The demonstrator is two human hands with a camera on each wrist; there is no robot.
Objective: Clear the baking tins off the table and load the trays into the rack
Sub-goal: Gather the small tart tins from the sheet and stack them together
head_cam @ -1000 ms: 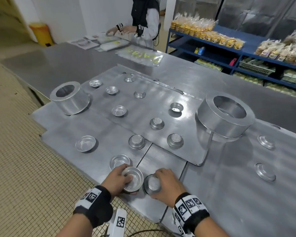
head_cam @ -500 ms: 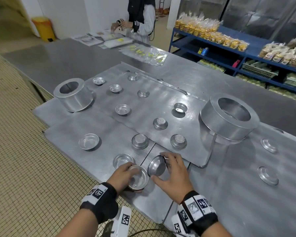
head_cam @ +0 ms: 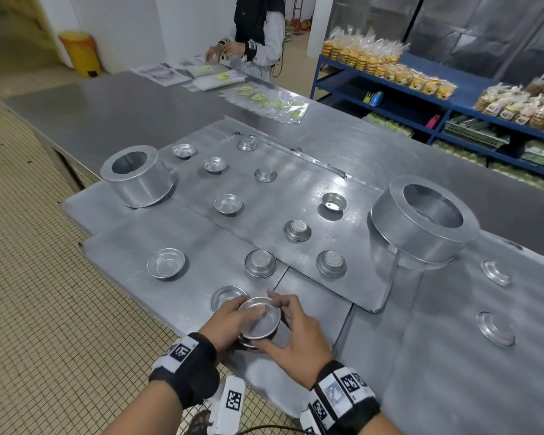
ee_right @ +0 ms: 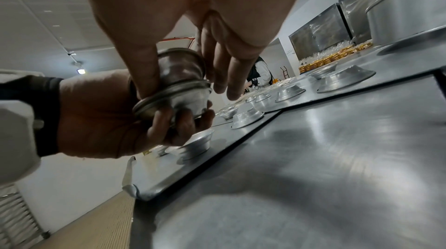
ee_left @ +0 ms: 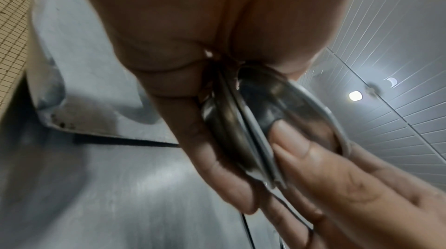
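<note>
Nesting two tins (head_cam: 259, 318) above the tray (head_cam: 123, 262) edge: left hand (head_cam: 225, 321) cups the lower one, right hand (head_cam: 296, 337) pinches the upper; next move likely calls for seating the rims, then collecting the adjacent tin (head_cam: 223, 296)

Shiny smooth metal tins (head_cam: 259, 317), brushed matt metal trays (head_cam: 132, 255), glossy steel table (head_cam: 113, 111), crinkly plastic bags (head_cam: 264, 102)
</note>
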